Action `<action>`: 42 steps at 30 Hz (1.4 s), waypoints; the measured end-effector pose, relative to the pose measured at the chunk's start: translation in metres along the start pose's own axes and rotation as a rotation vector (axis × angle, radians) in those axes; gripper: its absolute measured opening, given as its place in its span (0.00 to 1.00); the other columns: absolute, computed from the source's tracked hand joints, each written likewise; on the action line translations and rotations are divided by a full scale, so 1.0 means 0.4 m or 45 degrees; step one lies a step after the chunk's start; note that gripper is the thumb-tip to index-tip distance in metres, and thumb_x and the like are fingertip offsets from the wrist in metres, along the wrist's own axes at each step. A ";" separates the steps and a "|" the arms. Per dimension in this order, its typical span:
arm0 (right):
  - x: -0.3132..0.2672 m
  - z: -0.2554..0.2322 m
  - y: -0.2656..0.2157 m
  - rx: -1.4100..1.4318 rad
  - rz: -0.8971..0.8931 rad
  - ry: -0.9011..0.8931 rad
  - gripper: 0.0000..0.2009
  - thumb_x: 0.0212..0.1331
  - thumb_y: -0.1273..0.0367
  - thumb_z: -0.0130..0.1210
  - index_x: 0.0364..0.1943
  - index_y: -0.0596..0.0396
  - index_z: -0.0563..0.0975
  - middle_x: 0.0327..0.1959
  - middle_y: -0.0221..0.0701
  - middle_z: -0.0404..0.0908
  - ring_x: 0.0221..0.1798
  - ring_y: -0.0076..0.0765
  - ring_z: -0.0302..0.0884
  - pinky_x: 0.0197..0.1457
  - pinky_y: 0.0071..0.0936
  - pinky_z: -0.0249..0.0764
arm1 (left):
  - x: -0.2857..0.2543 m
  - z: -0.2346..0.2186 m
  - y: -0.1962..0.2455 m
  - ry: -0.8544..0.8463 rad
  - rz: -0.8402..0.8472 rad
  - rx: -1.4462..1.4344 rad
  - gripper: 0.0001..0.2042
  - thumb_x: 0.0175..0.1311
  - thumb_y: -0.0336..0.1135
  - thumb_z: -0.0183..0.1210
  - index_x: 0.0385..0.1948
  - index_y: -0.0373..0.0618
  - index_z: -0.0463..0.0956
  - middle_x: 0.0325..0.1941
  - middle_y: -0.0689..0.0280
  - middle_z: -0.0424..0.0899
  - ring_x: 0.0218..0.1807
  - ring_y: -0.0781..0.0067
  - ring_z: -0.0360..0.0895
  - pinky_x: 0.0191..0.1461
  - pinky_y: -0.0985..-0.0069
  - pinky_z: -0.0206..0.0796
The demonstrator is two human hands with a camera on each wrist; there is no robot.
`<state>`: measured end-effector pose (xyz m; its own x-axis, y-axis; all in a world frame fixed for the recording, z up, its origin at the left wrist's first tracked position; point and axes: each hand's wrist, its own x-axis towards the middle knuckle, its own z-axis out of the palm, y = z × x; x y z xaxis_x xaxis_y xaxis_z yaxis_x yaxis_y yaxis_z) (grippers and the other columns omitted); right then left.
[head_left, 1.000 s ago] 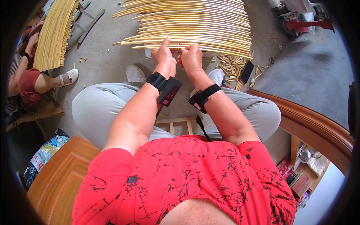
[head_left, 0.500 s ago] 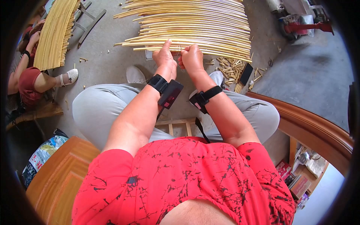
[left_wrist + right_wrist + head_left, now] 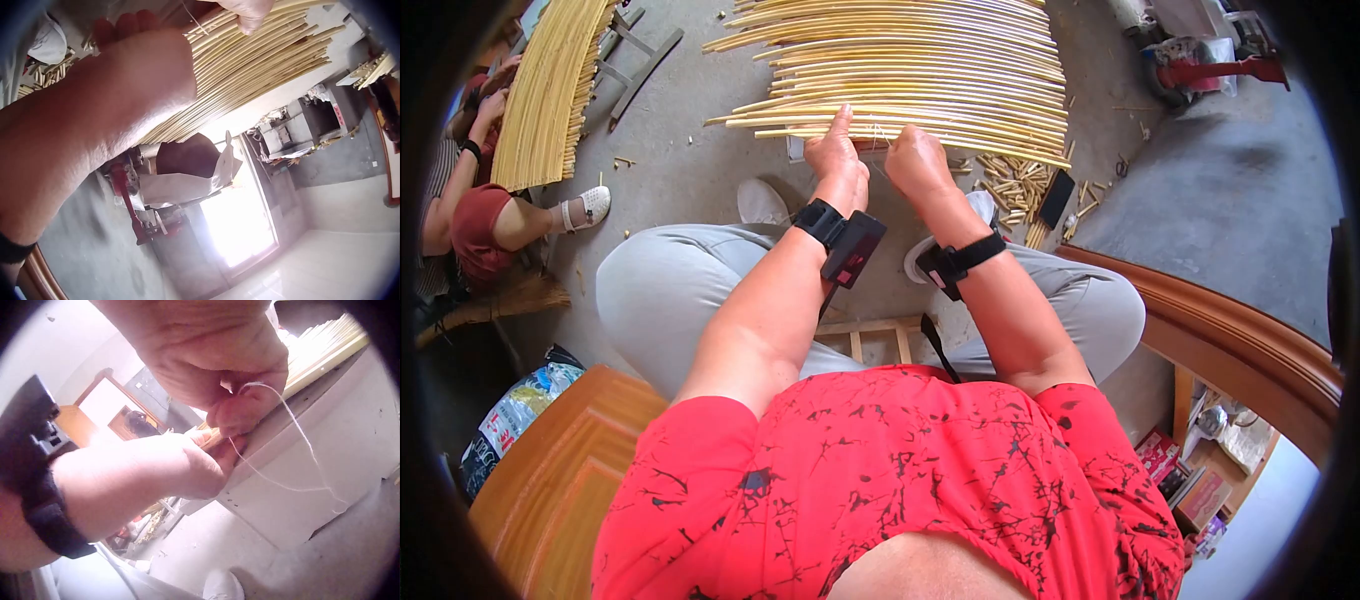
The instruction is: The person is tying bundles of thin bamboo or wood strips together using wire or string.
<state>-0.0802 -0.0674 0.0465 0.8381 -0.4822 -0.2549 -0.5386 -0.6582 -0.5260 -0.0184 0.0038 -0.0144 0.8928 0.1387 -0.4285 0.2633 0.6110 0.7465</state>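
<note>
A mat of slim yellow sticks (image 3: 920, 75), like reeds or thin bamboo, lies before the person, with its near edge at the hands. The left hand (image 3: 835, 158) grips the sticks at this edge, thumb (image 3: 253, 17) laid over the top and the other fingers mostly hidden below. Just to its right, the right hand (image 3: 918, 165) is curled and pinches a thin white string (image 3: 303, 434). From these fingers the string hangs in a loose loop in the right wrist view. White thread also shows around the outer sticks, between the two hands.
Short cut stick pieces (image 3: 1005, 185) and a dark phone-like slab (image 3: 1056, 197) lie on the floor at right. A pale box-like support (image 3: 294, 487) stands under the mat's edge. Another person (image 3: 485, 215) sits at left beside a second mat (image 3: 550, 95).
The right hand has drawn a little to the right, away from the left hand, widening the gap between them. The left hand stays at the mat's near edge.
</note>
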 end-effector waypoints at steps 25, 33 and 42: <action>-0.051 -0.017 -0.029 1.121 0.320 -0.157 0.05 0.54 0.72 0.47 0.28 0.60 0.74 0.17 0.32 0.74 0.16 0.23 0.70 0.16 0.21 0.68 | -0.037 0.017 0.056 0.022 -0.245 0.036 0.21 0.47 0.29 0.65 0.43 0.36 0.69 0.40 0.59 0.76 0.34 0.68 0.77 0.34 0.70 0.74; -0.047 -0.008 -0.036 1.133 0.357 -0.126 0.05 0.53 0.72 0.48 0.27 0.59 0.74 0.17 0.33 0.75 0.15 0.24 0.71 0.13 0.21 0.68 | -0.039 0.018 0.062 0.018 -0.268 0.016 0.22 0.46 0.31 0.66 0.42 0.36 0.69 0.39 0.58 0.76 0.33 0.67 0.76 0.29 0.69 0.73; -0.052 -0.010 -0.039 1.140 0.365 -0.109 0.05 0.53 0.72 0.48 0.27 0.59 0.74 0.16 0.32 0.74 0.14 0.23 0.70 0.13 0.21 0.67 | -0.041 0.020 0.064 0.032 -0.301 0.016 0.21 0.46 0.31 0.66 0.42 0.36 0.69 0.39 0.59 0.76 0.32 0.66 0.76 0.28 0.69 0.73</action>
<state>-0.0894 -0.0494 0.0634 0.7064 -0.4894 -0.5114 -0.4889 0.1851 -0.8525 -0.0234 0.0107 0.0158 0.7966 0.0121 -0.6044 0.4688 0.6189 0.6303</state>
